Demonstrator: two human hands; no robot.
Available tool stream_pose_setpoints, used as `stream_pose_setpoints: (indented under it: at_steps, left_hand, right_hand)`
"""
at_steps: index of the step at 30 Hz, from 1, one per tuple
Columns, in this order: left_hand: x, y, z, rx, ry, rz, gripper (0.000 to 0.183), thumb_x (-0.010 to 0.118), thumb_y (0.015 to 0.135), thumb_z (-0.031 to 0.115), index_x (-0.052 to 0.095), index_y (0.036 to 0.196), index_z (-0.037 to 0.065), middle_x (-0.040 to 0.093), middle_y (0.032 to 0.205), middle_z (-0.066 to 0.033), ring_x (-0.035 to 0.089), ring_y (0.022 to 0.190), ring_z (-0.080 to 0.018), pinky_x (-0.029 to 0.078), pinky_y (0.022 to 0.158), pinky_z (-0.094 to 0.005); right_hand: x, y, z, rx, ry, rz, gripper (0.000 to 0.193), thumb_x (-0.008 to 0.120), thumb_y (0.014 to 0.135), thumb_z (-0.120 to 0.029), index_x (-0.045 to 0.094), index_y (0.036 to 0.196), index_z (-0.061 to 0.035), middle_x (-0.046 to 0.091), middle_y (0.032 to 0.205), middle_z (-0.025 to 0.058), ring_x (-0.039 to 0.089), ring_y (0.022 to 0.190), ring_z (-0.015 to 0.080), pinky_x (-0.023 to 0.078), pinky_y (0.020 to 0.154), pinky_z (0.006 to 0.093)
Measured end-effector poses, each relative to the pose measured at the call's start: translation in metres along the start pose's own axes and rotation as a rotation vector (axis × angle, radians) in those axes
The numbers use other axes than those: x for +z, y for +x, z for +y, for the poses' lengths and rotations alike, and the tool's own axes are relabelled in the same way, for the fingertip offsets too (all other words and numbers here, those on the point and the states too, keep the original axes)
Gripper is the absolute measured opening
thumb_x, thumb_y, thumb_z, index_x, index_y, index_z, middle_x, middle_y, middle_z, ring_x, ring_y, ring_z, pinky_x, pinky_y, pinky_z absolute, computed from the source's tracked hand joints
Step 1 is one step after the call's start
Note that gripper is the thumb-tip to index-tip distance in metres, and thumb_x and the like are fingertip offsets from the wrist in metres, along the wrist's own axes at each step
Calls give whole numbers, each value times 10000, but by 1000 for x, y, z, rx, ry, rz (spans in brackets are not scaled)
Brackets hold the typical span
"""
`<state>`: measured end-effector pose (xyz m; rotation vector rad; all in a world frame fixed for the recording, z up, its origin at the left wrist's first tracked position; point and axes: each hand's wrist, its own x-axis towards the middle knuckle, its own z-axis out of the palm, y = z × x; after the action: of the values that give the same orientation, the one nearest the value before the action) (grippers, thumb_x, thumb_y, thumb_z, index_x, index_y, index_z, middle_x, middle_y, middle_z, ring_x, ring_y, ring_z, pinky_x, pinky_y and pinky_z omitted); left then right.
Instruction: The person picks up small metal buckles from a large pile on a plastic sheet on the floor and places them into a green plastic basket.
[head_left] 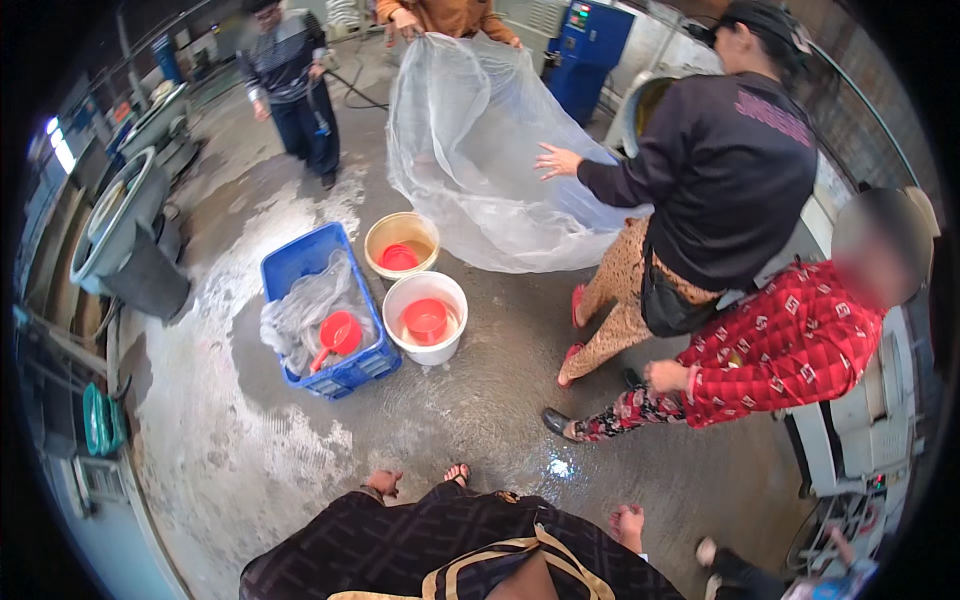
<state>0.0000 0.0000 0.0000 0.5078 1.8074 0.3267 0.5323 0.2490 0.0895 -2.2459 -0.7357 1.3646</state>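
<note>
At the lower edge, close to the body, left hand (385, 483), apparently empty, with fingers loosely bent and not pressed together. On the opposite side, right hand (628, 525), fingers folded inward, with nothing visible inside; cannot tell how tightly. Beneath, wet concrete floor (480, 400), shining, therefore slippery for an open sandal (457, 476): with one hurried step, a fall is possible.

A little farther, somewhat to the left, white bucket (437, 354) with red dipper (427, 318) inside. Just beside it, blue plastic crate (345, 378) with crumpled pale mesh (300, 312) and handled red scoop (342, 330). Possible trouble here: spilling from the bucket after a careless kick, or snagging the mesh on the scoop's handle. Just behind, beige bucket (405, 225) with red bowl (399, 257).

To the right, worker in red patterned clothes (770, 345), near worker in black sweatshirt (730, 170). Beyond the latter's spread hand (560, 160), large translucent net (490, 150), hanging low; cannot tell about contact. At its far edge, hand of worker in orange-brown top (450, 15), seemingly gripping. Risk of tearing, from stepping on the low folds. Farther left, worker in dark trousers (290, 60), near thin black hose (362, 98), another possible cause of tripping.
</note>
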Motion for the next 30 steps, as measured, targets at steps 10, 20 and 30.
stream_pose_setpoints:
  at_steps: [10,20,30]
  left_hand:
    - [7,-2,119,6,73,-138,526,471,909,453,554,1142,-12,685,869,-149,675,720,-235,493,604,-392]
    - [116,12,342,225,603,-424,498,484,903,447,579,1118,8,662,838,-136,636,670,-213,486,573,-362]
    - [352,-21,494,360,945,-472,470,496,898,441,603,1094,27,639,808,-124,597,620,-190,479,542,-331]
  right_hand:
    - [-91,23,151,-87,-210,313,560,732,691,-200,487,1135,38,632,832,164,644,705,262,526,594,427]
    - [-190,-97,173,434,293,623,563,700,735,-231,480,1200,-3,639,773,153,632,575,203,520,508,354]
    - [-210,-81,286,711,944,640,283,617,824,-145,549,1013,53,617,709,161,602,524,240,406,380,368]
